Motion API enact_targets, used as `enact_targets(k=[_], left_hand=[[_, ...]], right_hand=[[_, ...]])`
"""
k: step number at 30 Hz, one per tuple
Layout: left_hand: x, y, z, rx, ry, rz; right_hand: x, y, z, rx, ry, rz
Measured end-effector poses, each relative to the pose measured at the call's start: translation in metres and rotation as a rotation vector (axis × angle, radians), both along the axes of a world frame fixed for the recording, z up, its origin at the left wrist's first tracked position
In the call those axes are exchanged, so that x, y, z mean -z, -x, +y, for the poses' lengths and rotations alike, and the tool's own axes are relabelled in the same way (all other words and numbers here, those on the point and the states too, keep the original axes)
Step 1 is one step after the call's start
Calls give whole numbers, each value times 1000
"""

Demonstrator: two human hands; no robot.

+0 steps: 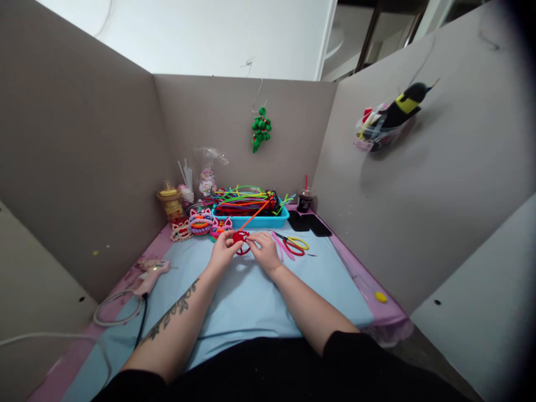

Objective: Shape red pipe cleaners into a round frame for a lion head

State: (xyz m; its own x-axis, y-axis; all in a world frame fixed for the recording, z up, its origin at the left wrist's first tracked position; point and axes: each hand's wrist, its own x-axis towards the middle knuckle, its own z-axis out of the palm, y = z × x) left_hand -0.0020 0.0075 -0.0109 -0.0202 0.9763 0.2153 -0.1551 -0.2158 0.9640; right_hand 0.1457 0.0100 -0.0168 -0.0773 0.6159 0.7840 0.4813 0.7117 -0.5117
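Between my two hands, above the blue cloth, is a small red craft piece (240, 237) that looks made of fuzzy pipe cleaner. My left hand (225, 245) pinches its left side. The fingers of my right hand (264, 247) close on its right side. A red loop (243, 251) hangs below it, and an orange pipe cleaner (254, 215) slants up from it toward the tray. Just right of my right hand lie scissors (295, 245) with red and yellow handles and some pink strips (277, 245). Colourful cat-like faces (201, 221) sit beyond my left hand.
A blue tray (251, 220) full of colourful pipe cleaners stands at the back. A pink glue gun (153, 276) with its cord lies at left. Cups (171, 205) stand back left, a dark drink (306, 199) back right beside black flat pads (309, 223). Grey partitions (247, 128) enclose the table.
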Motion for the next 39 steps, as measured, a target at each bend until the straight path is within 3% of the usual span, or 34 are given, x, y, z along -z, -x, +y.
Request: enact_targets(k=[11, 16, 20, 29, 39], left_hand=[[1, 0, 0, 76, 20, -31], [2, 2, 2, 81, 0, -39], [0, 2, 1, 99, 7, -41], [-2, 2, -2, 142, 22, -20], [-7, 2, -5, 130, 32, -82]], right_hand=[[2, 7, 1, 7, 198, 85], [7, 6, 6, -117, 391, 171], [9, 5, 8, -133, 449, 184], [4, 1, 5, -189, 436, 173], [-6, 3, -8, -29, 191, 93]])
